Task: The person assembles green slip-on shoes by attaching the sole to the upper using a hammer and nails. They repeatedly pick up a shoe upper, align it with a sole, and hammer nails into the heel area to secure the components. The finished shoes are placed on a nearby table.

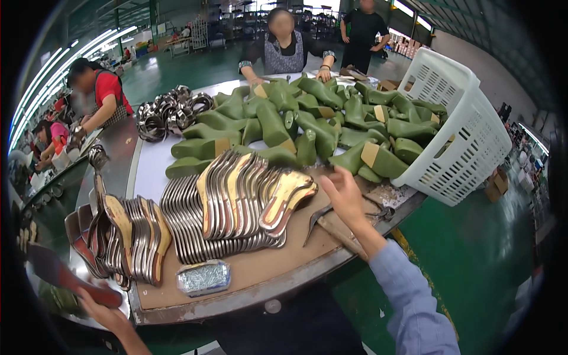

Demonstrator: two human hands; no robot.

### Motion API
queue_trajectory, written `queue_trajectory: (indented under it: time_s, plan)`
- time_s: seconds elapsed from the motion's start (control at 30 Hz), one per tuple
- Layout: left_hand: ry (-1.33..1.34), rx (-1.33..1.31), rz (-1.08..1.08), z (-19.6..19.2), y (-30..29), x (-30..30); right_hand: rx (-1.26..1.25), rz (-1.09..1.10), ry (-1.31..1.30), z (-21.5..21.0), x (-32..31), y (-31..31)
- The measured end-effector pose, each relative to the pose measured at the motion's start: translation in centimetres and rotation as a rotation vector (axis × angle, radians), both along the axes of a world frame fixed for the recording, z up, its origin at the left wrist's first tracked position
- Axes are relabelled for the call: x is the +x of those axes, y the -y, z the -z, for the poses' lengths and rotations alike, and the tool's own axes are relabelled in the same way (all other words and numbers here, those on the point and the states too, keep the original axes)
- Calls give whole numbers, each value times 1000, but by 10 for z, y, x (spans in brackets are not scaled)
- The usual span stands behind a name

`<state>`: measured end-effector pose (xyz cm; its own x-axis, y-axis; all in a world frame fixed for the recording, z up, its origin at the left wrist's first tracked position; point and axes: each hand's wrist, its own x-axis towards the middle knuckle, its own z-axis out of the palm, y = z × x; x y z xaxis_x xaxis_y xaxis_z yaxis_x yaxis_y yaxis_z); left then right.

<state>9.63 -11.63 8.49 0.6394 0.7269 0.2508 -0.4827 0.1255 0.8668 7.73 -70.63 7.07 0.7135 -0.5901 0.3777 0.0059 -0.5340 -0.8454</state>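
At the near left, a long, flat sole (62,275), dark along its far part and reddish toward the near end, is held up at a slant just beside the left stack (142,231). That stack is of thin, curved metal-edged plates, some faced in worn yellow and reddish brown. Farther back sits a heap of shiny metal bands (168,112), bent into loops. The right stack (236,201) is larger, its plates leaning in tight rows. In front of it lies a clear packet (204,278) of small silvery pieces. Smooth green shoe lasts (272,124) pile up behind, spreading right to a white slotted plastic crate (467,136) tipped toward them.

A person in red (106,97) works at the far left; a person in a patterned apron (284,50) stands behind the lasts. A dark curved tool (316,222) lies on the brown-topped surface (260,284), right of the right stack.

The left hand's (103,310) grip is closed on the sole's near end. The right hand's (346,198) grip is empty and spread, between the right stack and the lasts; fingertip contact cannot be told.
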Motion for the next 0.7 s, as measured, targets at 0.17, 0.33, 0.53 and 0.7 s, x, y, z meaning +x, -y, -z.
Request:
queue_trajectory:
  time_s: [0.17,0.33,0.53,0.7]
  plan:
    - [-183,-156,268,69,94,-78,117,154,-219,3,124,36]
    - [-340,-6,482,48,127,-139,124,74,-181,18,118,28]
    - [-407,-40,594,57,151,-136,-268,-182,-318,17,-3,68]
    - [-326,-29,604,41,186,-129,-177,-187,-301,-9,-11,96]
